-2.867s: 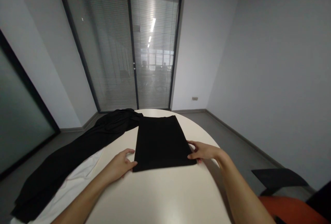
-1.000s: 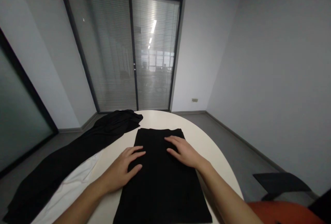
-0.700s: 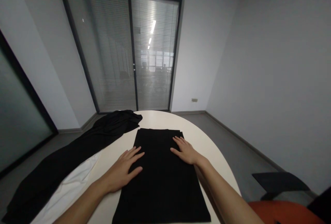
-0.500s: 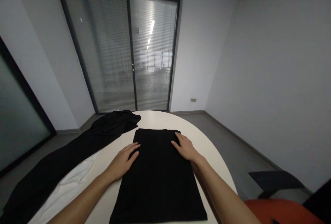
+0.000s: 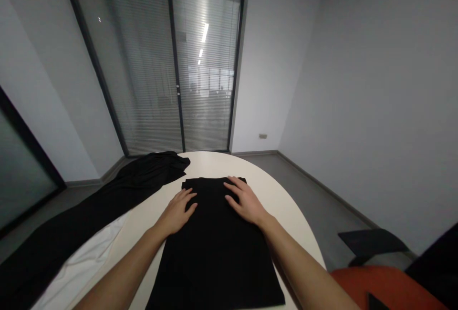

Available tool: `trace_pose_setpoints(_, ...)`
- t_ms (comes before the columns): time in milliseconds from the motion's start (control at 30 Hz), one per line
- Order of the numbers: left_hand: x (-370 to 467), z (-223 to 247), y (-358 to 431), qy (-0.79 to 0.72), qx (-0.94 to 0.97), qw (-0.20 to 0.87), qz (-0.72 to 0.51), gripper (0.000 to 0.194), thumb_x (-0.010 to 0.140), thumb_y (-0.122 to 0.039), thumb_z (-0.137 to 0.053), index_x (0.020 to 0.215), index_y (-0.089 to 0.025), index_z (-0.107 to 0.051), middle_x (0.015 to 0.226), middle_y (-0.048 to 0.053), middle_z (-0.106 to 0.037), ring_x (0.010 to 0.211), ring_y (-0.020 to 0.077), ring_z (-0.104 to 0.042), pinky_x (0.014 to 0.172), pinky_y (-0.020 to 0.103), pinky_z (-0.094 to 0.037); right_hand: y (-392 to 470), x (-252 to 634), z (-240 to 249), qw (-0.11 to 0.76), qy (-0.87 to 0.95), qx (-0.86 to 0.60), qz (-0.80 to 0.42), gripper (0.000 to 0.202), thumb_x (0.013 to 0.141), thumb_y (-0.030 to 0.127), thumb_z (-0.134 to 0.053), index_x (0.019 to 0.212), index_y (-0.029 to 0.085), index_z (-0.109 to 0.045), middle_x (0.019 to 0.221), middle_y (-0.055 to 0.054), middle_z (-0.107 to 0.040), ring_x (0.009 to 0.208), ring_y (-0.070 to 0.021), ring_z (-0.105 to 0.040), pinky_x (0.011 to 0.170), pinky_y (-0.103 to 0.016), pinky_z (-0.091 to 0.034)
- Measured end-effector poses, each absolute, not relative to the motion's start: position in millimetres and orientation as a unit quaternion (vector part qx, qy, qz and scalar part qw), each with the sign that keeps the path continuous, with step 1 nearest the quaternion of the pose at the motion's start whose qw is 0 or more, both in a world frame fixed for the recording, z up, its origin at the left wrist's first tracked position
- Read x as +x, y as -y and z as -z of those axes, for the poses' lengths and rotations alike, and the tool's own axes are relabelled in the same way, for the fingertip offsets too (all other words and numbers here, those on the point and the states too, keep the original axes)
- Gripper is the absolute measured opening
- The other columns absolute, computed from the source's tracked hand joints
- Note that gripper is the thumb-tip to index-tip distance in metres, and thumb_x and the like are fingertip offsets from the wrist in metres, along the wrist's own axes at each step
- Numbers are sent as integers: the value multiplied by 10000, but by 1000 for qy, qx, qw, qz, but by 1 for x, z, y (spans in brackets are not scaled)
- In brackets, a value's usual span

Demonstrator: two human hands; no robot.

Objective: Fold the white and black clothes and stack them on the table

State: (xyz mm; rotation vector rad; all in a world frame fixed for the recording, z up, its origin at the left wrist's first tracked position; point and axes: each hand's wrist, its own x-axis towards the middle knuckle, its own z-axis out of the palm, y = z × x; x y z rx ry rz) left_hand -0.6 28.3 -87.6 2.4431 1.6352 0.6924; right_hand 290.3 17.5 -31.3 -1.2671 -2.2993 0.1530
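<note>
A folded black cloth (image 5: pixel 218 257) lies flat on the pale round table (image 5: pixel 286 200), its narrower-looking far edge towards the doors. On its upper left edge rests my left hand (image 5: pixel 178 211), palm down with the fingers spread. My right hand (image 5: pixel 246 201) lies on the upper right part of the cloth, fingers apart and reaching close to the far edge. Neither hand grips anything.
A heap of black fabric (image 5: pixel 143 176) runs along the table's left side, over white fabric (image 5: pixel 86 257). An orange chair (image 5: pixel 382 286) with a black armrest (image 5: pixel 374 242) stands at the lower right. Glass doors with blinds are behind the table.
My right hand has moved inward and slightly farther up on the cloth. My left hand has shifted a little up onto its left edge. The view has shifted slightly.
</note>
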Motion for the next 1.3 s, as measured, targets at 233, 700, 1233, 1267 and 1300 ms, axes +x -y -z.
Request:
trace_pose_setpoints(233,11,62,-15,-477,843,-11,-247,362,908,-226,-514,1244,-250,-647,1447,57,-544,1371,271,-436,1159,482,-338,1,271,36,102,884,-423,-172,663,969,636,-375,1544,310,-320,1620,-50,-270,1506,-264,-197,1220,-524,-107)
trace_pose_setpoints(700,32,70,6,-551,820,57,-146,630,949,-631,-391,1511,-343,-389,1613,69,-309,1483,392,-224,1161,644,-189,-22,286,58,105,742,-657,-85,722,958,662,-333,1535,230,-358,1617,-76,-276,1496,-308,-214,1185,-547,-175)
trace_pose_setpoints(1233,35,70,6,-570,805,63,-151,684,910,-666,-422,1518,-356,-374,1622,67,-286,1480,446,-180,1147,652,-192,-38,276,63,175,715,-676,-2,626,921,659,-420,1320,197,-559,1378,-162,-522,1262,-345,-456,1034,-486,-372)
trace_pose_setpoints(1267,35,70,6,-571,805,64,-147,685,912,-666,-420,1519,-352,-375,1623,70,-281,1480,447,-176,1149,648,-192,-38,278,64,174,720,-672,-10,617,925,645,-425,1324,194,-560,1380,-158,-522,1264,-340,-456,1038,-476,-373)
trace_pose_setpoints(1300,35,70,6,-572,805,64,-145,685,913,-667,-418,1518,-349,-376,1624,73,-277,1480,448,-172,1150,645,-191,-37,280,64,171,725,-667,-17,611,929,630,-427,1330,189,-561,1383,-156,-523,1267,-335,-456,1042,-466,-376)
